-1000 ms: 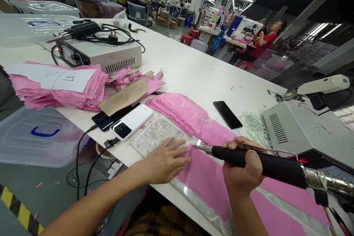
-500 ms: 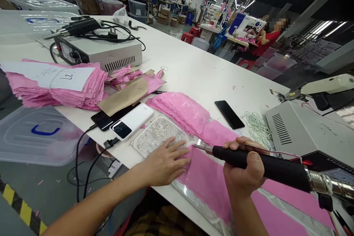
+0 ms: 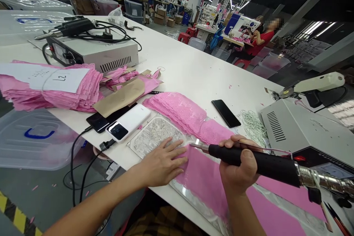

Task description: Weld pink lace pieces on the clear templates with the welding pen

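My right hand (image 3: 240, 167) is wrapped round the black handle of a handheld ultrasonic welder (image 3: 256, 162). Its slim metal tip rests at the upper left corner of a pink fabric piece (image 3: 203, 180). Flat on that corner and the board lies my left hand (image 3: 163, 164), fingers spread, just left of the tip. Under the fabric is a board (image 3: 156, 132) with a mottled grey-white surface. A stack of pink lace pieces (image 3: 177, 112) sits along the board's far edge. More pink fabric (image 3: 272, 212) lies to the right, partly behind my right forearm.
A white power bank (image 3: 135, 120), phone (image 3: 226, 113) and green cord heap (image 3: 253, 127) surround the board. Grey control boxes stand right (image 3: 301, 129) and back left (image 3: 110, 53), a second tool (image 3: 74, 26) on the latter. A pink bundle (image 3: 52, 96) lies left. Co-workers sit beyond.
The whole view has shifted slightly, so everything appears a little further left. Both hands, the welder tip and the fabric keep almost the same places relative to each other.
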A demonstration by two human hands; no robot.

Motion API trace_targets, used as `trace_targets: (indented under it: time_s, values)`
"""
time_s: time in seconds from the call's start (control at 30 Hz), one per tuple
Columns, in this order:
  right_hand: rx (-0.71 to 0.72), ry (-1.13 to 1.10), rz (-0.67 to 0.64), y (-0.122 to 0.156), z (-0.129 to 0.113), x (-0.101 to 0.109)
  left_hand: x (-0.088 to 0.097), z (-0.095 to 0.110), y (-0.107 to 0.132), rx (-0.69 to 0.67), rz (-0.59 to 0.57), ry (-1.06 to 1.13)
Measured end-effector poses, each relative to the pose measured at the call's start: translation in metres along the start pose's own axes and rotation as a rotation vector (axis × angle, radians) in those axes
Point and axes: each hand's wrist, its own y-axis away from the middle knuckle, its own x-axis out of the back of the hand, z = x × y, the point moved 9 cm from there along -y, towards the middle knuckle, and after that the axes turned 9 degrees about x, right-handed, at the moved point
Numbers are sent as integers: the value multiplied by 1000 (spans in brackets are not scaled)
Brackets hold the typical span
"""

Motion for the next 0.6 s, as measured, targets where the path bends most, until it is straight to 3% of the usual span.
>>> trace_targets:
  time_s: [0.47,0.6]
  values:
    - [48,-30,-56,0,-3,-6,0,-2,-1,-17,-42,-10]
    - [69,-32,29,-13,-25,11,2,-4,0,-19,-24,8]
